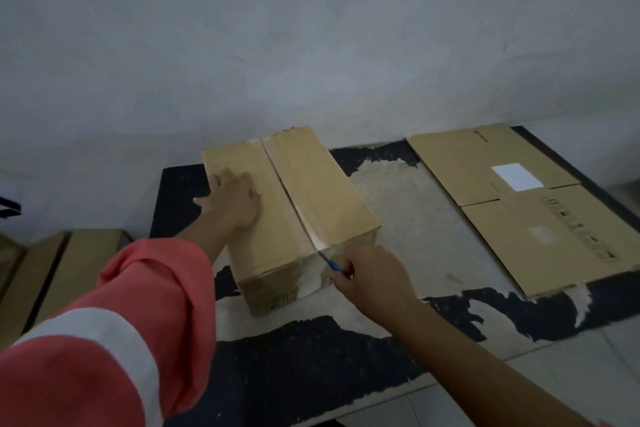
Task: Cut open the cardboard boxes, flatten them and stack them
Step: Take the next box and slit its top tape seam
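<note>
The left hand lies flat and spread, its arm stretched forward, while the right hand curls tight around a cutter.

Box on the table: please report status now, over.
Left hand flat on box top. Right hand grips cutter, blade at seam's near end. Box closed, taped. Flat cardboard at right, apart.

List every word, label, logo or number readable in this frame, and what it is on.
Nothing can be read.
Flattened cardboard: small dark logo near its far edge, too small.
White label on it: looks blank.
Row of printed symbols on it: blurred.
Taped box: faint marks on the near end, blurred.
</note>
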